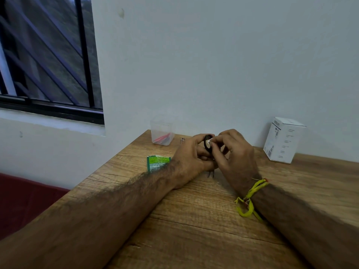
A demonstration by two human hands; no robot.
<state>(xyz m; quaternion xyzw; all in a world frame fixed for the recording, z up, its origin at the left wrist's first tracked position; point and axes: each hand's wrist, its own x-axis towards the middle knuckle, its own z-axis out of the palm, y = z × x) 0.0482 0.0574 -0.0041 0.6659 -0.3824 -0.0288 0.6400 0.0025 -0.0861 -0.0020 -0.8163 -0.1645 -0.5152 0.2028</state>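
Observation:
My left hand (191, 158) grips a small black round object (207, 143) with a pale face, held upright above the wooden table (194, 220). My right hand (236, 155) pinches a small white piece (210, 141) at the object's face with thumb and forefinger. Both hands meet near the table's far edge by the wall. Thin dark prongs (210, 174) stick out below the hands; what they belong to is hidden. A yellow thread band (250, 197) circles my right wrist.
A clear plastic cup (162, 133) holding something red stands at the table's far left corner. A green packet (157, 162) lies left of my left hand. A white box (282, 139) stands at the right by the wall. A tiny metal part (182, 140) lies near the cup.

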